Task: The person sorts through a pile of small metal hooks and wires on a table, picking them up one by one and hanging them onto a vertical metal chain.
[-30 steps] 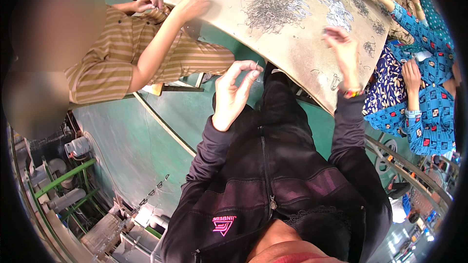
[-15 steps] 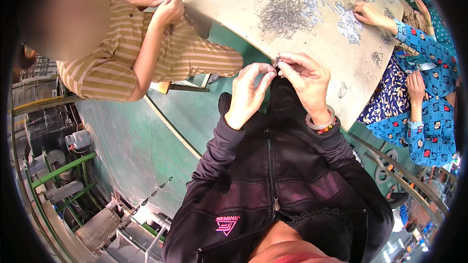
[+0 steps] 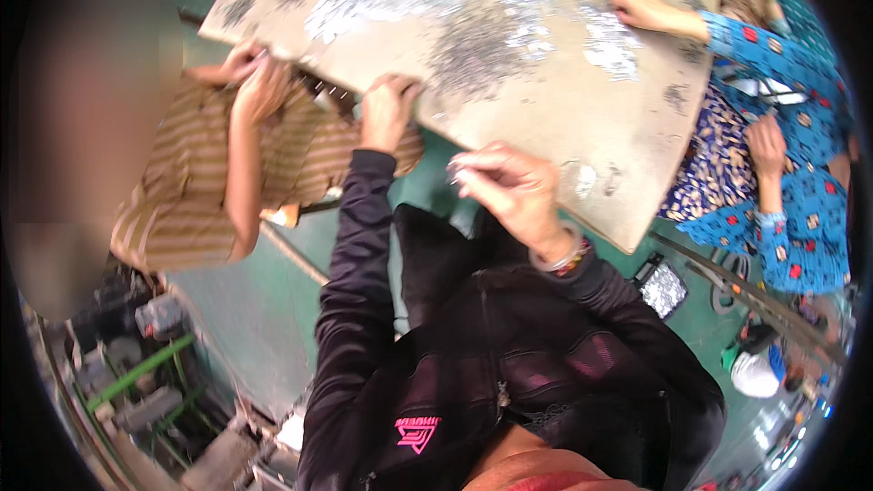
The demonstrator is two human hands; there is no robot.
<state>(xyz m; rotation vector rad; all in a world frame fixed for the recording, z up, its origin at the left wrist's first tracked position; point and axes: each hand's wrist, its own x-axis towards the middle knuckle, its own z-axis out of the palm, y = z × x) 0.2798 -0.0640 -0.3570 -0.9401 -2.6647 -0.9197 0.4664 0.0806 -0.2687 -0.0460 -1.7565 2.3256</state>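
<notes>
My left hand (image 3: pixel 388 114) reaches forward over the table's near edge, its bent fingers just left of a heap of dark, thin, wire-like pieces (image 3: pixel 473 53). Motion blurs those fingers, but they look loosely apart and I see nothing held in them. In front of my chest, my right hand (image 3: pixel 516 189) is closed in a pinch. A small metal piece (image 3: pixel 455 169) shows at its fingertips, too blurred for its exact kind. Beyond the dark heap spreads a broad scatter of light silvery metal pieces (image 3: pixel 364 2) on the tabletop (image 3: pixel 536 114).
On the left a person in a striped outfit (image 3: pixel 205 191) works with both hands near the table edge. At right, a person in a blue patterned sleeve (image 3: pixel 755 41) rests a hand by a silvery pile (image 3: pixel 611 45). Machinery with green bars (image 3: pixel 141 371) stands lower left.
My hands were together on a small metal piece and have parted. The left has moved forward and left to the table; the right keeps its pinch, slightly lower and left. The view has shifted.
</notes>
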